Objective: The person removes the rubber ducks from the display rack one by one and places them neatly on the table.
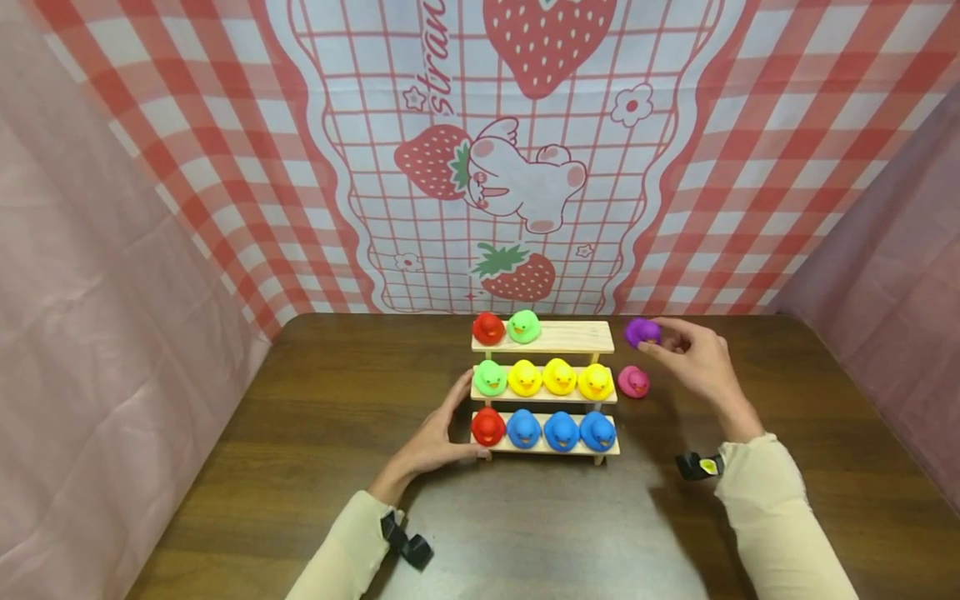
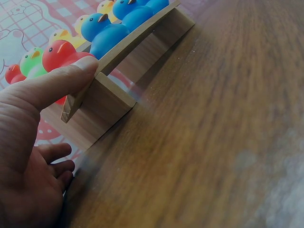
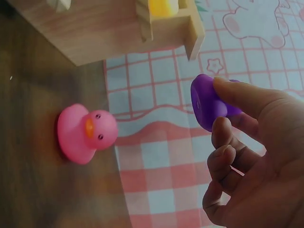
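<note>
Beside the right end of a three-tiered pale wooden rack [image 1: 576, 337], the right hand [image 1: 697, 367] pinches one purple toy duck [image 1: 642, 332], with one pink toy duck [image 1: 633, 382] nearby on the brown wood-grained table [image 1: 337, 400]. Two red ducks [image 1: 488, 328], two light-green ducks [image 1: 524, 327], three yellow ducks [image 1: 559, 377] and three blue ducks [image 1: 562, 432] stand on the rack. Only the left wrist view shows three fingers of the left hand [image 1: 435, 437] loosely bent and free, its thumb resting on the lowest shelf's edge.

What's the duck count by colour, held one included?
Red ducks: 2
Green ducks: 2
Yellow ducks: 3
Blue ducks: 3
Pink duck: 1
Purple duck, held in the right hand: 1
Total: 12
</note>
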The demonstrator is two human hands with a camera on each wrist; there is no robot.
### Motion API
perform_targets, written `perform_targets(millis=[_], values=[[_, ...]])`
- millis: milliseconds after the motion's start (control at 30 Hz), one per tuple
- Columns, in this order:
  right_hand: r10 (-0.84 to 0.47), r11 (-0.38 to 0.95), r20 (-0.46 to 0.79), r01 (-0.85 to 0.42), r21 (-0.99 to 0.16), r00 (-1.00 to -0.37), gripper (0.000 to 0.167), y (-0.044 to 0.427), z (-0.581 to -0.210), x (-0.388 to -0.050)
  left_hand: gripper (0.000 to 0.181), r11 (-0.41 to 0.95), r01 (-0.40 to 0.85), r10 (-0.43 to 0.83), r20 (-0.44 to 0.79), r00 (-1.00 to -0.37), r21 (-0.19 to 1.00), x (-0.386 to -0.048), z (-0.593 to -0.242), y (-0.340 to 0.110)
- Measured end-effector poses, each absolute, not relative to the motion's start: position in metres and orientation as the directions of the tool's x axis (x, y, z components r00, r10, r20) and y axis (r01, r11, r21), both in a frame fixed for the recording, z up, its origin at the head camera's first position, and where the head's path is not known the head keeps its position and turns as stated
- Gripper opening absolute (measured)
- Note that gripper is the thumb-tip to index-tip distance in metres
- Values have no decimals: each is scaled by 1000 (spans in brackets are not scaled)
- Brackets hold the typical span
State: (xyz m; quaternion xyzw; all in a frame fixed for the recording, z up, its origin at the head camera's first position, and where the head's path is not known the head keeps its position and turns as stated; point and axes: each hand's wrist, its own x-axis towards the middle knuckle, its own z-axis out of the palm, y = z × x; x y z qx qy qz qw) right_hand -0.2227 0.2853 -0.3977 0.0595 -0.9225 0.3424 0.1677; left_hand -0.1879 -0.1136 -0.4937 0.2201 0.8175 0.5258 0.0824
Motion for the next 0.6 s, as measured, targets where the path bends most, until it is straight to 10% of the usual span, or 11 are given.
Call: perform_targets(millis=[600], values=[[52,774,329,-170,-609,-943,40,315,-430,-217,115,351,263,443,89,-892,899,-188,-493,-114]])
